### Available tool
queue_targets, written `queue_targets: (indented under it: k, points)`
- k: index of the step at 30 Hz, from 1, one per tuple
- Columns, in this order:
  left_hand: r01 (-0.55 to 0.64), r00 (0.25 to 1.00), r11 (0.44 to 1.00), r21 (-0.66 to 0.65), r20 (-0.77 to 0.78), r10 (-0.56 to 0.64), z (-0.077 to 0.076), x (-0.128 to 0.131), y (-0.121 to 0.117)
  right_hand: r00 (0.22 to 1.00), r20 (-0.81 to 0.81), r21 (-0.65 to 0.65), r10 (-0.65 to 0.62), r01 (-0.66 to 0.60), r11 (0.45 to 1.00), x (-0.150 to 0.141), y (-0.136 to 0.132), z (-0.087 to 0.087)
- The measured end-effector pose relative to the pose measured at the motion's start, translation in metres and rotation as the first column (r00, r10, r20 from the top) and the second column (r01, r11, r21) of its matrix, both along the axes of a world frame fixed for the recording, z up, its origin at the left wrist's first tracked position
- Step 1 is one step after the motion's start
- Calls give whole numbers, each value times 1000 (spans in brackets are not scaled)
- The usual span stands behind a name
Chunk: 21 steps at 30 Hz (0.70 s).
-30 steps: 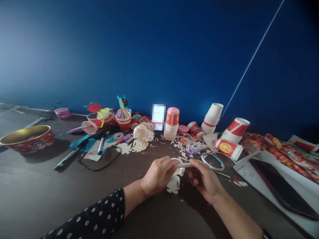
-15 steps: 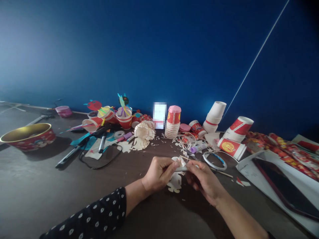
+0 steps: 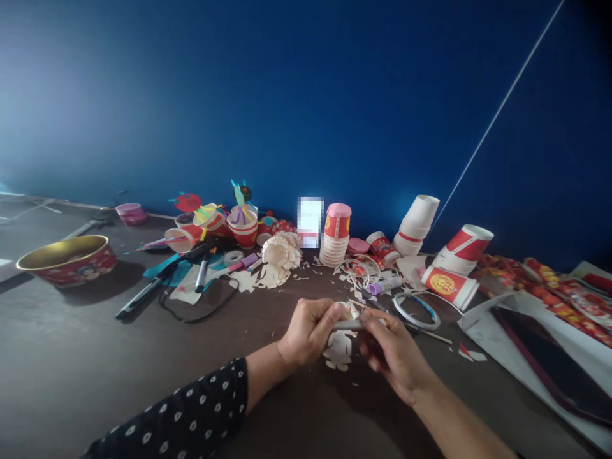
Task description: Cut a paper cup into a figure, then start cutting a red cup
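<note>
Between my two hands is a pale, narrow paper piece (image 3: 347,324), folded or rolled; which of the two I cannot tell. My left hand (image 3: 308,333) pinches its left end between thumb and finger. On the right, my right hand (image 3: 393,347) is closed on the other end, its thumb and forefinger pressed along it. Just below and behind the hands, a white paper cut-out (image 3: 338,352) with rounded lobes lies on the table. A thin wooden stick (image 3: 437,336) rests to the right of my right hand.
Behind stand stacked paper cups (image 3: 335,248) and a pile of cut paper shapes (image 3: 280,252). At left are a red bowl (image 3: 71,271), markers (image 3: 201,277) and decorated cups (image 3: 243,233). A tape roll (image 3: 415,310) and a phone (image 3: 549,357) in a white tray lie right.
The view has turned slightly left, so everything sits a little further right. My right fingers have shifted along the paper piece, and more of it shows between the hands.
</note>
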<state>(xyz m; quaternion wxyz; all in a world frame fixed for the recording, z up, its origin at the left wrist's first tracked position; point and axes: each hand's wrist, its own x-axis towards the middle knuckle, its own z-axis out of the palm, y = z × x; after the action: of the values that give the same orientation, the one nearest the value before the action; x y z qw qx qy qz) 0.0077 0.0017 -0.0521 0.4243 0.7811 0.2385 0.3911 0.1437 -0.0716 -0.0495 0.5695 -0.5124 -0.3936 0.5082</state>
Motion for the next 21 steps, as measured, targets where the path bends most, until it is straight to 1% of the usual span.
queue_targets:
  k: [2, 4, 5, 6, 8, 9, 11, 12, 13, 15, 17, 19, 21]
  points:
    - [4, 998, 1000, -26, 63, -2, -1, 0, 5, 1000, -7, 19, -13, 13, 1000, 2, 3, -2]
    - [-21, 994, 998, -60, 106, 28, -4, 0, 10, 995, 38, 47, -87, 86, 995, 8, 6, -5]
    - [-65, 990, 995, -71, 123, 74, -6, 1, 13, 985, 85, 72, -152, 146, 987, 13, 7, -6]
    - [-112, 987, 992, -65, 104, 118, -8, 1, 16, 958, 152, 103, -244, 230, 968, 19, 9, -7]
    - [-215, 976, 977, 3, 41, 215, -12, 2, 21, 866, 276, 199, -417, 373, 906, 33, 10, -8]
    - [-255, 967, 966, 51, -13, 256, -13, 3, 22, 800, 340, 261, -494, 425, 867, 41, 11, -8]
    - [-291, 944, 943, 164, -114, 311, -16, 4, 24, 637, 507, 361, -581, 455, 814, 53, 12, -8]
    - [-290, 933, 932, 219, -151, 326, -17, 5, 25, 541, 587, 404, -602, 448, 797, 58, 12, -8]
    - [-280, 926, 921, 271, -177, 334, -18, 6, 24, 438, 666, 443, -604, 418, 793, 62, 12, -8]
    - [-247, 919, 904, 350, -211, 332, -21, 7, 24, 222, 783, 490, -581, 354, 796, 66, 13, -7]
    - [-207, 917, 901, 382, -245, 315, -24, 7, 23, 40, 858, 475, -512, 319, 820, 68, 14, -8]
    - [-177, 914, 909, 377, -280, 294, -26, 8, 24, -92, 904, 425, -419, 316, 848, 68, 14, -9]
    - [-165, 909, 922, 351, -310, 281, -27, 8, 24, -179, 926, 374, -332, 326, 868, 67, 13, -11]
